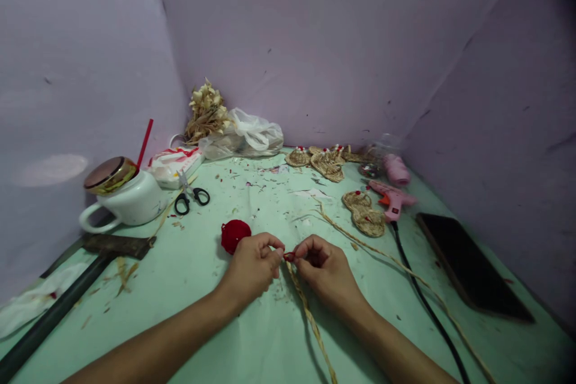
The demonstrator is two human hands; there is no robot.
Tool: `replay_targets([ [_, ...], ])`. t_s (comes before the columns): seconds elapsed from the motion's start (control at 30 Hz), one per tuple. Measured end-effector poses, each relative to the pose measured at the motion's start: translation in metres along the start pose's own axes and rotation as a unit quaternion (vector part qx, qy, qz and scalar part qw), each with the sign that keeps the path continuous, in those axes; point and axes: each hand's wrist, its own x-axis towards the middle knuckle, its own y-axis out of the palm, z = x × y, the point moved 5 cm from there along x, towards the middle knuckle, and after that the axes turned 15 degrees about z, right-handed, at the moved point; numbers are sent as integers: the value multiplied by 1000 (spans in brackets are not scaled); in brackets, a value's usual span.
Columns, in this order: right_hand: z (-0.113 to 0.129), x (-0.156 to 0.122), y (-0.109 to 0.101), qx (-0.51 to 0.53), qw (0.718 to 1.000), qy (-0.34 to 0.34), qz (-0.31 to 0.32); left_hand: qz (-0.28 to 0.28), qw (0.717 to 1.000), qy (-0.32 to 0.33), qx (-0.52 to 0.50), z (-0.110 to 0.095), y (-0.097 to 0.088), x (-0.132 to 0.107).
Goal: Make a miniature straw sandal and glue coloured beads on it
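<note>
My left hand (254,264) and my right hand (323,269) meet at the middle of the green table (211,324), fingers pinched together. Between the fingertips sits a small piece of red yarn (288,257) at the end of a braided straw strand (310,318) that runs back toward me. A ball of red yarn (234,234) lies just beyond my left hand.
A white mug with a gold lid (121,195), black scissors (191,197) and a hammer (67,294) lie to the left. To the right are a pink glue gun (392,199) with black cord, woven straw pieces (365,213), a pink spool (396,169) and a dark phone (468,267). Plastic bags (245,135) sit at the back.
</note>
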Motion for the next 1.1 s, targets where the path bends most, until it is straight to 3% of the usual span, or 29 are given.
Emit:
replay_targets([
  [0.27, -2, 0, 0, 4, 1000, -2, -1, -8, 998, -55, -24, 2, 2, -2],
  [0.47, 2, 0, 2, 14, 1000, -8, 7, -73, 997, 17, 14, -2, 2, -1],
  [0.63, 1, 1, 2, 27, 999, -10, 24, -90, 992, 72, 48, -6, 2, -4],
  [0.9, -2, 5, -1, 59, 997, -7, 43, -52, 982, 131, 125, -13, 7, -8],
  [1.1, -2, 2, 0, 48, 998, -24, 43, -36, 988, 87, 126, -9, 5, -3],
])
